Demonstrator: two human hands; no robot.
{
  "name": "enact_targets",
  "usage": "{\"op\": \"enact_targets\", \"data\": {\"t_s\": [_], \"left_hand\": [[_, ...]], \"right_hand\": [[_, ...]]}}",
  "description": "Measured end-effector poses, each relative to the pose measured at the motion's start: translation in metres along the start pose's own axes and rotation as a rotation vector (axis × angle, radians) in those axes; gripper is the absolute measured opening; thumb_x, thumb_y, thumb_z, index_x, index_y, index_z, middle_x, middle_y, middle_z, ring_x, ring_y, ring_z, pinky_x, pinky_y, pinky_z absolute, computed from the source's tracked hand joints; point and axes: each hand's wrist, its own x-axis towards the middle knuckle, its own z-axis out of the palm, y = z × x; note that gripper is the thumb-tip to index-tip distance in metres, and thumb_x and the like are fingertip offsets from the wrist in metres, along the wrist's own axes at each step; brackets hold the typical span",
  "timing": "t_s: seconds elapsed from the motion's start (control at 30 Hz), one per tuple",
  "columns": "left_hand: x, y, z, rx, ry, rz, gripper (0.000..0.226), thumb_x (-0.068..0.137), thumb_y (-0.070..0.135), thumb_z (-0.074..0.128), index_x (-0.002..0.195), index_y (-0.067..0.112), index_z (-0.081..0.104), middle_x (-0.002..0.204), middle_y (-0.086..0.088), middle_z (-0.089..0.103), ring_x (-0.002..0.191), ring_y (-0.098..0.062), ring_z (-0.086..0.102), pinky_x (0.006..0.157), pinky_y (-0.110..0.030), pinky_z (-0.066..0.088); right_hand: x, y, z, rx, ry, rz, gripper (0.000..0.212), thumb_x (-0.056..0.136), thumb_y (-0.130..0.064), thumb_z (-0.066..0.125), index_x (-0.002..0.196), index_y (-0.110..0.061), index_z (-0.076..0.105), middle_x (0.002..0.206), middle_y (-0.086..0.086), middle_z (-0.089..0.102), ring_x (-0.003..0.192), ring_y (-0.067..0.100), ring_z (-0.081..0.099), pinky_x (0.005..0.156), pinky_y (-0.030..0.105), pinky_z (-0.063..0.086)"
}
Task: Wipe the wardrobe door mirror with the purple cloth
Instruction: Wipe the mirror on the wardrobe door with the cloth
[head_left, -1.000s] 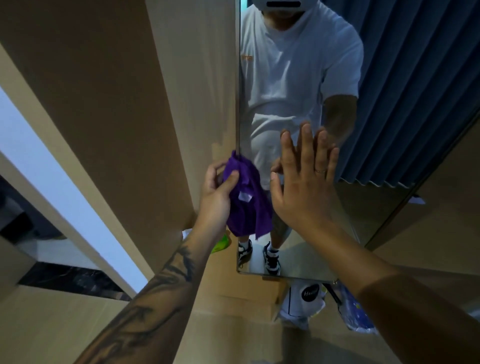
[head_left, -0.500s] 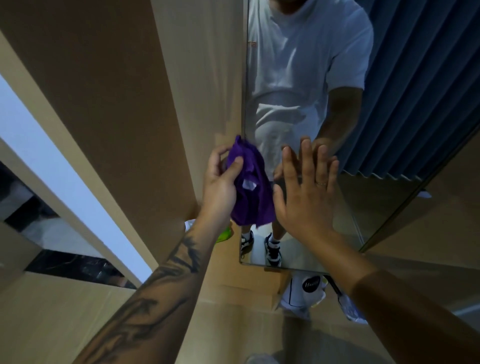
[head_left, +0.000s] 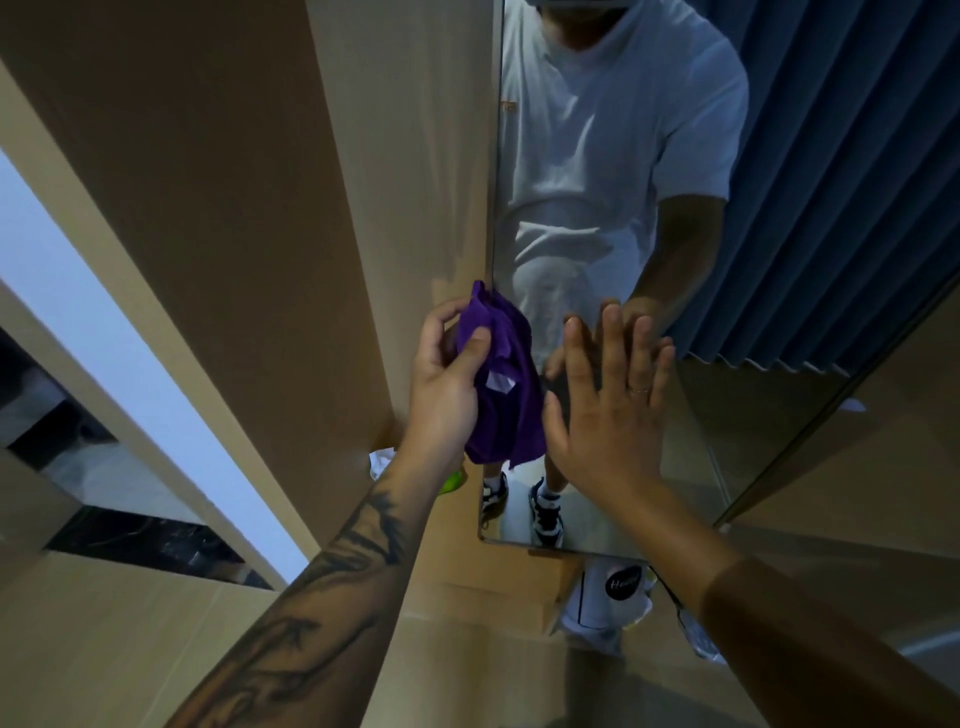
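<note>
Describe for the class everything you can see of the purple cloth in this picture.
The purple cloth is a soft, deep violet fabric, bunched and crumpled, with a small white tag showing near its middle. It hangs in loose folds, its lower edge free. The left hand grips it, thumb across the front and fingers curled behind. It sits at the left edge of the mirror, beside the flat right hand; whether it presses on the glass cannot be told.

The purple cloth (head_left: 506, 395) is soft, matt fabric; the mirror (head_left: 597, 218) is glossy smooth glass; the wardrobe door (head_left: 405, 156) looks matt, smooth wood.
</note>
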Motion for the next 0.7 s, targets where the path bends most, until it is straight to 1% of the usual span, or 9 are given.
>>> {"op": "enact_targets", "data": {"t_s": [0.1,0.2,0.27,0.37,0.43,0.5,0.6,0.7], "left_hand": [[-0.01,-0.027,-0.016,0.036,-0.002,-0.125,0.028,0.1,0.0,0.056,0.116,0.022,0.061,0.099,0.001,0.075,0.091,-0.023,0.069,0.077,-0.032,0.059],[-0.013,-0.036,-0.022,0.051,0.017,-0.193,0.028,0.098,-0.005,0.056,0.115,0.017,0.061,0.099,-0.002,0.075,0.089,-0.026,0.069,0.072,-0.032,0.059],[-0.009,-0.027,-0.016,0.029,0.024,-0.155,0.029,0.097,-0.006,0.056,0.113,0.017,0.062,0.1,-0.002,0.075,0.089,-0.024,0.07,0.072,-0.032,0.058],[0.0,-0.004,-0.004,-0.039,0.002,-0.037,0.028,0.098,-0.004,0.055,0.112,0.019,0.062,0.103,0.0,0.074,0.09,-0.019,0.07,0.075,-0.029,0.058],[0.005,0.006,0.0,-0.067,-0.021,0.024,0.027,0.1,-0.001,0.055,0.114,0.021,0.062,0.104,0.0,0.074,0.093,-0.02,0.068,0.08,-0.031,0.057],[0.006,0.0,-0.001,-0.03,-0.011,0.022,0.024,0.102,0.005,0.055,0.116,0.024,0.062,0.103,0.002,0.074,0.093,-0.018,0.068,0.08,-0.03,0.057],[-0.007,-0.035,-0.009,0.039,0.047,-0.079,0.024,0.103,0.006,0.052,0.116,0.025,0.061,0.097,0.011,0.075,0.09,-0.01,0.07,0.078,-0.025,0.056],[-0.02,-0.063,-0.019,0.093,0.093,-0.196,0.026,0.103,0.004,0.051,0.115,0.024,0.061,0.094,0.011,0.076,0.091,-0.013,0.07,0.079,-0.028,0.053]], "right_hand": [[0.001,0.0,0.0,0.0,-0.029,-0.002,0.083,0.098,-0.047,0.054,0.165,-0.018,0.017,0.171,0.018,0.004,0.157,0.045,0.006,0.126,0.064,0.007],[0.001,0.001,-0.001,-0.013,-0.053,-0.004,0.087,0.097,-0.047,0.056,0.166,-0.019,0.012,0.171,0.018,0.002,0.157,0.044,0.003,0.126,0.062,0.005],[0.0,0.003,-0.001,-0.031,-0.046,-0.017,0.087,0.096,-0.047,0.057,0.166,-0.019,0.013,0.171,0.018,0.003,0.157,0.043,0.003,0.126,0.062,0.005],[-0.001,0.005,-0.001,-0.034,-0.029,-0.028,0.087,0.095,-0.046,0.059,0.166,-0.019,0.016,0.171,0.018,0.006,0.157,0.041,0.002,0.127,0.061,0.003],[-0.001,0.007,0.001,-0.034,-0.014,-0.033,0.086,0.095,-0.045,0.06,0.165,-0.019,0.018,0.171,0.017,0.006,0.157,0.038,-0.005,0.127,0.059,-0.001],[-0.001,0.007,0.001,-0.035,-0.011,-0.033,0.087,0.095,-0.045,0.059,0.166,-0.02,0.017,0.171,0.017,0.005,0.157,0.035,-0.009,0.127,0.058,-0.003],[-0.002,0.006,0.002,-0.016,-0.024,-0.028,0.087,0.094,-0.044,0.059,0.166,-0.02,0.015,0.171,0.018,0.007,0.156,0.036,-0.008,0.127,0.06,0.0],[-0.003,0.005,0.003,-0.001,-0.043,-0.021,0.089,0.093,-0.044,0.06,0.166,-0.02,0.014,0.17,0.018,0.005,0.156,0.037,-0.008,0.126,0.062,0.003]]}}
